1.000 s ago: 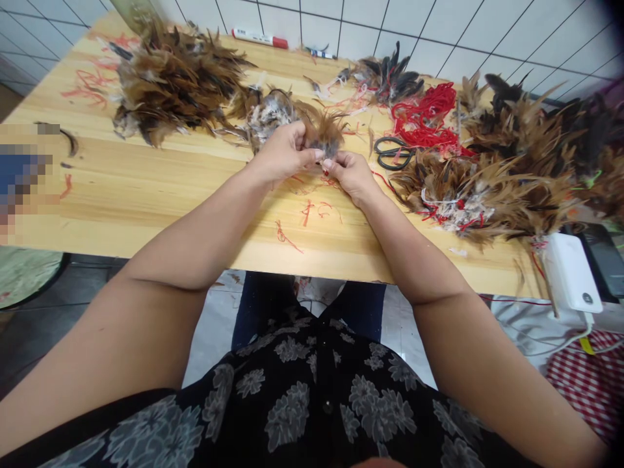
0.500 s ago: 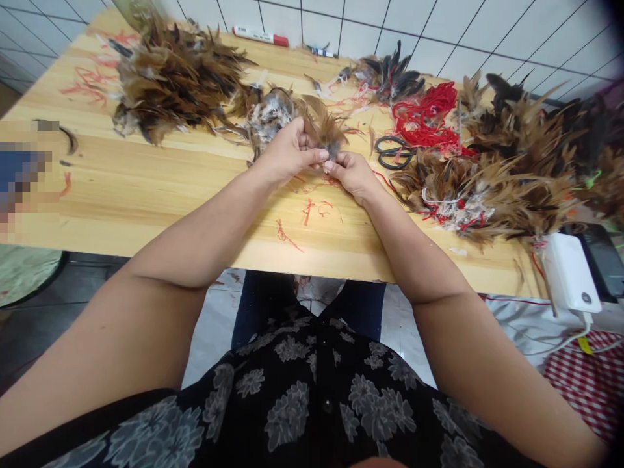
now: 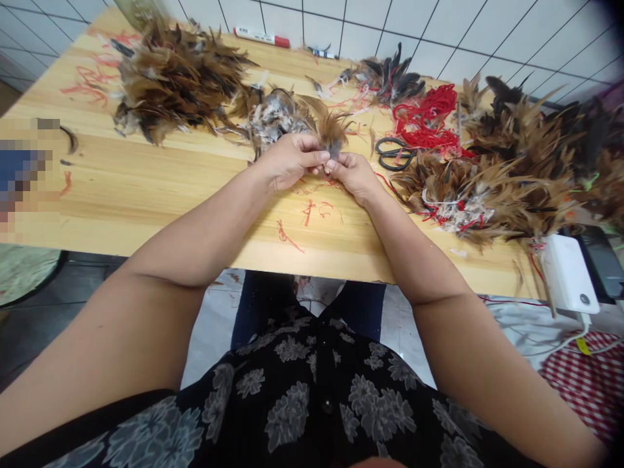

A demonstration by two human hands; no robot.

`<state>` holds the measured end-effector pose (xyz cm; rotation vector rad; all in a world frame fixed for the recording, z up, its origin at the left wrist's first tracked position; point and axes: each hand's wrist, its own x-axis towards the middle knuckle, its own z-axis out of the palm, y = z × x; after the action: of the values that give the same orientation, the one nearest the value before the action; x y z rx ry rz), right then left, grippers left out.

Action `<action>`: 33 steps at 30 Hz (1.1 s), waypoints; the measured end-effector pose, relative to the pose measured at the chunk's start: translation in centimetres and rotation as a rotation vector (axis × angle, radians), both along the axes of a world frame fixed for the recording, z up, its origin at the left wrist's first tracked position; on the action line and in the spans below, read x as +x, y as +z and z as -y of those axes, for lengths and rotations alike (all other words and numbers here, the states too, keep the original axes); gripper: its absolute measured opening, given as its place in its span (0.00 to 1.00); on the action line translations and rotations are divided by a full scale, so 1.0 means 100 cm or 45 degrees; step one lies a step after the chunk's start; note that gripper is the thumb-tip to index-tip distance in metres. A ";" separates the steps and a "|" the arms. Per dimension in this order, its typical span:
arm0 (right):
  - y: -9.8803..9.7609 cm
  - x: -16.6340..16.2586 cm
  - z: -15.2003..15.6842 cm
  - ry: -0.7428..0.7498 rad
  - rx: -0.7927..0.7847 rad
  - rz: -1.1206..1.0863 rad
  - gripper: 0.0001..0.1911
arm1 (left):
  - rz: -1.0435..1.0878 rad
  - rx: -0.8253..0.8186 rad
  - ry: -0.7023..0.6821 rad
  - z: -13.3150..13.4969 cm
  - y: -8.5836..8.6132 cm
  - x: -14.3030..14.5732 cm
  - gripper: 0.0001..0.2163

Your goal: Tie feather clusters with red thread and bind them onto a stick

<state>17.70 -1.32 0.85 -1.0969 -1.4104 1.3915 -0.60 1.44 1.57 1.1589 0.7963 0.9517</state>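
Note:
Between my hands stands a small bunch of brown feathers, tips up and grey fluffy base down. My left hand is closed, its thumb and fingers pinching the base from the left. My right hand pinches the same base from the right, fingertips almost touching the left thumb. Behind my left hand lies a pile of feathers with pale fluffy ends. Black-handled scissors and a tangle of red string lie to the right of my right hand.
A large brown feather pile lies back left, and another covers the right side. A red-capped marker rests near the tiled wall. A white power bank with a cable sits at the right edge. Red string scraps litter the wooden table.
My left hand's fingers have lowered and drawn in toward the base of the bunch. More of the feathers now shows above the fingers. My right hand has hardly moved.

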 end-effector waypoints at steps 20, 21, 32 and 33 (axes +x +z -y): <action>-0.004 0.006 -0.004 -0.013 0.041 -0.032 0.32 | 0.098 -0.071 0.021 -0.010 -0.003 -0.006 0.20; -0.004 0.006 -0.004 -0.014 0.049 -0.024 0.33 | 0.091 -0.079 0.032 -0.008 -0.002 -0.005 0.19; 0.005 -0.001 0.005 -0.009 0.034 -0.091 0.34 | 0.184 -0.047 -0.085 -0.009 -0.015 -0.001 0.30; 0.005 -0.001 0.005 -0.014 0.026 -0.087 0.34 | 0.164 -0.025 -0.076 -0.010 -0.016 -0.002 0.30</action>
<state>17.56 -1.85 1.35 -1.0331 -1.3648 1.3904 -0.78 2.42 -0.04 1.0869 0.6625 0.9569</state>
